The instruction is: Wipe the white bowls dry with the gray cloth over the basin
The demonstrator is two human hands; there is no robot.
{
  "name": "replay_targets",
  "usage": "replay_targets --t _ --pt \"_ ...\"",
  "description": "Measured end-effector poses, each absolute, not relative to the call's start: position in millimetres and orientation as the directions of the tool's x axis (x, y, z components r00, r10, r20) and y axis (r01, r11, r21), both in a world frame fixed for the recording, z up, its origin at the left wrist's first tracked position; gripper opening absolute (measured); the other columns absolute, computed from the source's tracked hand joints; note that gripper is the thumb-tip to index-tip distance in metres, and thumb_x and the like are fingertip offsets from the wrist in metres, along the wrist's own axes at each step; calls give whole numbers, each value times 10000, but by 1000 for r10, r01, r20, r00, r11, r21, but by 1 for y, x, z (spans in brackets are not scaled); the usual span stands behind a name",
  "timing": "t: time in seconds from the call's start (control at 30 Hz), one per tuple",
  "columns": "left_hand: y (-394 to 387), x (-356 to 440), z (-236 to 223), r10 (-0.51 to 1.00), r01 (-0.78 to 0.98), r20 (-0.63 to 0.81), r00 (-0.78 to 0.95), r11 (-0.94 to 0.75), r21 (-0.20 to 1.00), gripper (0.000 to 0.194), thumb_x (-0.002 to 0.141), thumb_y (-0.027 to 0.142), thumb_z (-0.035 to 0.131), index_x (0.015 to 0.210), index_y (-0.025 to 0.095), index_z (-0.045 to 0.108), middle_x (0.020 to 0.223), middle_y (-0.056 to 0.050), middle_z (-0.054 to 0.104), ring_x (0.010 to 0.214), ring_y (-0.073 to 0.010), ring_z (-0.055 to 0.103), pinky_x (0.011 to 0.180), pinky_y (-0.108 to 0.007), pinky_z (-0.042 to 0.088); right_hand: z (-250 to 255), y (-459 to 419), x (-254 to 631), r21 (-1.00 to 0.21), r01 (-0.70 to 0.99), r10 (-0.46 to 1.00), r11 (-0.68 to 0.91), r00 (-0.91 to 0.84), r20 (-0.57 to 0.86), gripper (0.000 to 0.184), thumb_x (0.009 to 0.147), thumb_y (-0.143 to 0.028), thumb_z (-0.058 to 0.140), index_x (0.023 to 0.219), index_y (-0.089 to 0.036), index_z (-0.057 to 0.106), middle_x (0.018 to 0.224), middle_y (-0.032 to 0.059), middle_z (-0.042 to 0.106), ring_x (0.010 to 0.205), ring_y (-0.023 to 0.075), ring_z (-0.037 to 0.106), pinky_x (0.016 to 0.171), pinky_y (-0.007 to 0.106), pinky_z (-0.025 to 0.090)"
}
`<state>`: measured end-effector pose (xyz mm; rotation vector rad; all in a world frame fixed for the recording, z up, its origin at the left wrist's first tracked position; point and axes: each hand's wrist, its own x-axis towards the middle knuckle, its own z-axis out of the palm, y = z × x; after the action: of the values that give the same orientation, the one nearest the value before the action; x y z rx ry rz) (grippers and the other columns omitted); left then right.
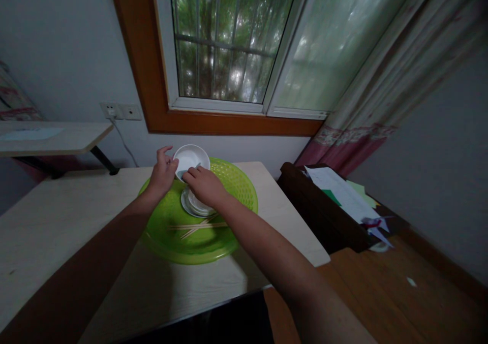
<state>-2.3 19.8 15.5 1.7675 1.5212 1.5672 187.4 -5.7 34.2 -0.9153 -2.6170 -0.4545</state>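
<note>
The round white bowl (191,156) lies between your hands, over the green tray (238,186): your left hand (162,175) clamps its left rim; your right hand (206,185) curls at its near rim, finger grip too hidden to tell.

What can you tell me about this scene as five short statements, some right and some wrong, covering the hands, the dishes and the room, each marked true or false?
1. The left hand and right hand are both at the white bowl. True.
2. Chopsticks and stacked dishes are in the basket. True.
3. The basket is red. False: it is green.
4. A curtain hangs at the picture's right side. True.
5. The curtain hides the whole window. False: most of the window shows.
</note>
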Motion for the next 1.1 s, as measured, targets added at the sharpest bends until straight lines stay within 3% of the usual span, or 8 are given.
replay_targets --t 0.17,0.4,0.67,0.8,0.9,1.1 --pt "30 -5 10 893 380 398 -210 -301 875 448 886 510 488 1222 218 542 986 -52 617 857 -215 583 761 -352 465 36 -5 194 243 640 529 729 -752 394 194 1050 -242 481 1197 -205 602 1177 97 659 1082 266 572 891 393 489" --pt "34 -6 12 906 181 304 -295 -260 949 376 831 592 546 907 231 472 798 -3 536 735 -182 529 651 -311 439 39 0 203 275 614 479 740 -768 424 166 1056 -230 485 1106 -194 639 1114 85 686 1111 251 576 978 400 425" --pt "34 -9 11 930 119 242 -276 -217 969 426 813 635 569 842 239 412 750 20 495 680 -168 504 614 -301 425 42 5 208 264 670 514 694 -718 470 170 1055 -228 489 1079 -205 656 1118 70 705 1144 232 558 1146 426 337" --pt "33 -6 12 932 87 239 -271 -224 971 454 772 625 622 832 242 386 721 38 456 648 -150 466 590 -279 394 39 4 206 225 700 544 678 -684 486 165 1058 -230 482 1111 -202 636 1121 82 706 1113 228 568 1091 418 386" --pt "29 -4 14 914 120 260 -310 -234 965 434 778 611 623 843 239 410 718 32 453 646 -152 459 582 -275 365 37 2 203 191 718 578 669 -664 475 156 1053 -227 493 1115 -193 631 1126 100 706 1107 240 574 998 398 441" --pt "25 -6 16 855 368 399 -332 -273 889 407 853 631 538 925 236 472 832 -8 533 756 -189 538 691 -325 399 32 -4 195 73 747 644 661 -615 454 175 1025 -152 489 1092 -190 646 1145 104 707 1125 248 586 916 341 489"
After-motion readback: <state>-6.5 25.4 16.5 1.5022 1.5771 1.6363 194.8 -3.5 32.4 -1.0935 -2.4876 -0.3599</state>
